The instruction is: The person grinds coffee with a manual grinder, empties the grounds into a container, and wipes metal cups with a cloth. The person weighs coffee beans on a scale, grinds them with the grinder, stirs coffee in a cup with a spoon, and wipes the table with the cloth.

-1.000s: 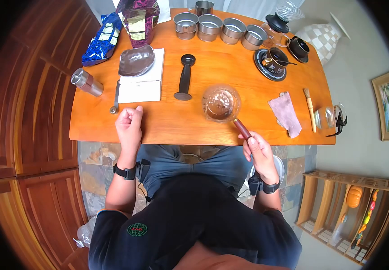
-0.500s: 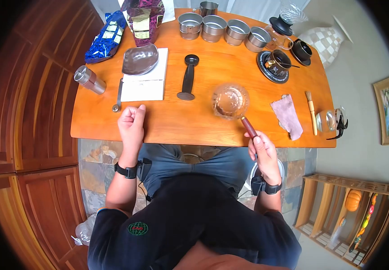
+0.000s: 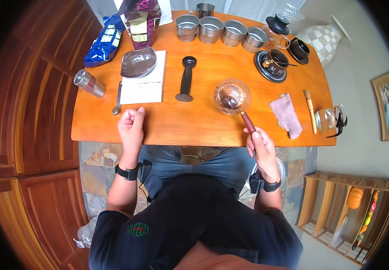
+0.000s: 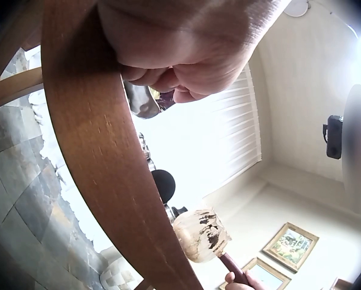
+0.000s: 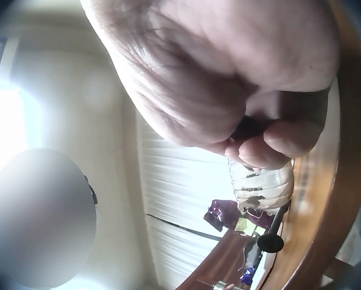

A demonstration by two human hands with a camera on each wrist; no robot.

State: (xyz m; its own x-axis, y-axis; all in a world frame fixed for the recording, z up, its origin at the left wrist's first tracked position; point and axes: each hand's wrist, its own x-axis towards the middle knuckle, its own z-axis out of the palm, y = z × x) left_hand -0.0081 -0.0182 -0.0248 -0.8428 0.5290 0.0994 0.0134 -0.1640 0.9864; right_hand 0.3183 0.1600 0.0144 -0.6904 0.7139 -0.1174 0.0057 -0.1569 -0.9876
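A round glass pot (image 3: 231, 96) with some dark content inside is held up at the table's front right by its reddish-brown handle (image 3: 248, 122). My right hand (image 3: 262, 147) grips that handle, fingers curled round it. The pot's ribbed glass (image 5: 262, 187) shows beyond the right hand (image 5: 229, 78) in the right wrist view. My left hand (image 3: 131, 128) rests at the table's front edge with its fingers curled in and holds nothing. The left wrist view has the left hand (image 4: 180, 48) above the table edge, the glass pot (image 4: 200, 235) farther off.
A black tamper-like tool (image 3: 186, 80) lies mid-table. Left are a dish (image 3: 138, 62) on a white book (image 3: 142, 92), a grinder (image 3: 89, 83) and bags (image 3: 105, 41). Metal cups (image 3: 210, 30) line the back. Rightward: a black cup (image 3: 277, 60), cloth (image 3: 285, 115), brush (image 3: 310, 110) and glass vessel (image 3: 324, 119).
The glass pot has shifted right and slightly away from my body, and it tilts differently in my right hand. My left hand has stayed at the table edge.
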